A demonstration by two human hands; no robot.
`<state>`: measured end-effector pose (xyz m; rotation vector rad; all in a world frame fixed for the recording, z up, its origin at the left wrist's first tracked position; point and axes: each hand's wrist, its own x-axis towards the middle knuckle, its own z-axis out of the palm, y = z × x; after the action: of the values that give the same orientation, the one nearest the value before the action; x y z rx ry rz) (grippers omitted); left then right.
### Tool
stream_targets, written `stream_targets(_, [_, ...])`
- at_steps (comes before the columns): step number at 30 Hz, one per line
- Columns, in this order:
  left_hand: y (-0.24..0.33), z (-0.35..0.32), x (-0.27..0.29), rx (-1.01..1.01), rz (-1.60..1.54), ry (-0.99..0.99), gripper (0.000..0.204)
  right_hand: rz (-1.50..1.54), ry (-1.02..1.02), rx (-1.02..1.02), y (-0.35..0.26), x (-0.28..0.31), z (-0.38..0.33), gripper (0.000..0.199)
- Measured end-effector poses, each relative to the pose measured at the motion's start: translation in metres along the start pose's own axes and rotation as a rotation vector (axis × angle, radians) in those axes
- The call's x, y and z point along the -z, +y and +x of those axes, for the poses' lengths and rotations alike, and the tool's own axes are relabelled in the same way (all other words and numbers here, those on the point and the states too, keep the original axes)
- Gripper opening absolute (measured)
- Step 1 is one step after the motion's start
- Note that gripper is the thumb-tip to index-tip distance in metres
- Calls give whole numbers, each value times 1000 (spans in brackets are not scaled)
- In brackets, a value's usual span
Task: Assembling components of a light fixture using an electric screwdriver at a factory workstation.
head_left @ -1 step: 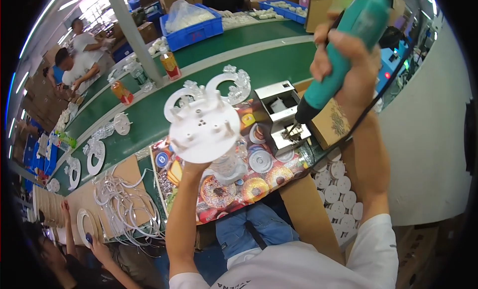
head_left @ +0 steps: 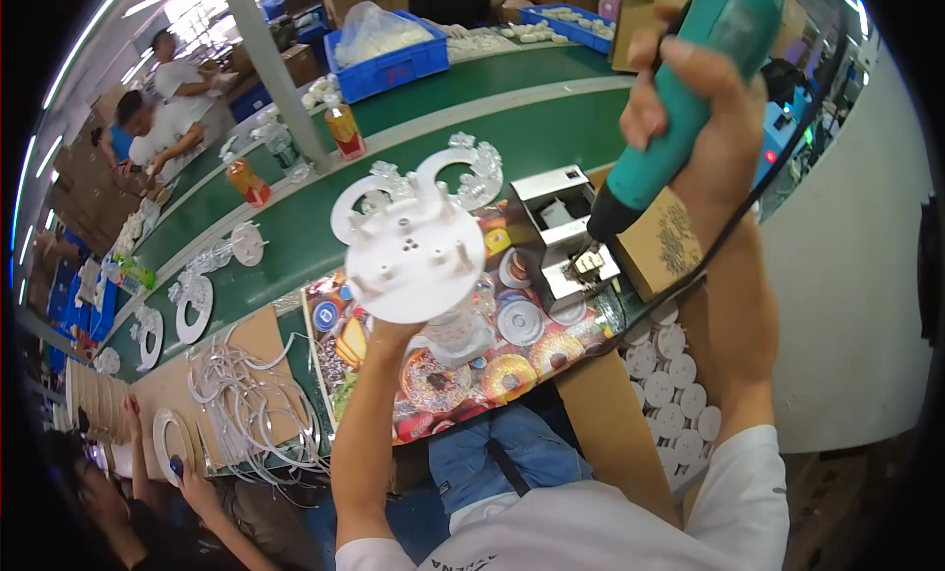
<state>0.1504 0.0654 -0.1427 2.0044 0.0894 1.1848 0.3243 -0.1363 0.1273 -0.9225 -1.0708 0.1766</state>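
My right hand (head_left: 714, 108) is closed around a teal electric screwdriver (head_left: 661, 143), tilted so that its black nose points down and left. The nose is just above the front of a metal screw feeder (head_left: 563, 226), near its small outlet; the thin bit is hard to make out. My left hand (head_left: 396, 333) holds a round white plastic disc (head_left: 418, 276) from beneath, its fingers mostly hidden. Several white posts stand up from the disc, with small holes at its centre. A clear plastic part (head_left: 458, 337) shows below its edge.
White rings with clear fittings (head_left: 472, 177) lie on the green conveyor (head_left: 551, 113) beyond. White tubing (head_left: 256, 399) lies in a tangle at left, near a co-worker's hands. Several white discs (head_left: 679, 399) fill a box at lower right. A black cable (head_left: 714, 251) runs beside my right arm.
The screwdriver has risen slightly from the feeder's outlet, my right hand moving up with it. The whole view has shifted a little; my left hand keeps the disc at about the same place.
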Motion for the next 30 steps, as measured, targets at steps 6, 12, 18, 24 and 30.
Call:
stream_targets(6, [14,7,-17,83,-197,-36,80,162,23,2,-42,-77,50,25])
stream_targets(12, [26,14,-6,-20,89,-89,79,-3,-93,-2,-32,-114,66,23])
stream_targets(18, [23,18,-16,66,-187,-36,80,3,-93,-91,-15,-113,65,19])
stream_targets(24, [-9,8,-30,238,-498,36,85,15,-96,-118,-18,-116,57,18])
stream_targets(30, [14,18,-10,-140,401,-192,90,25,-105,-71,-17,-113,52,18])
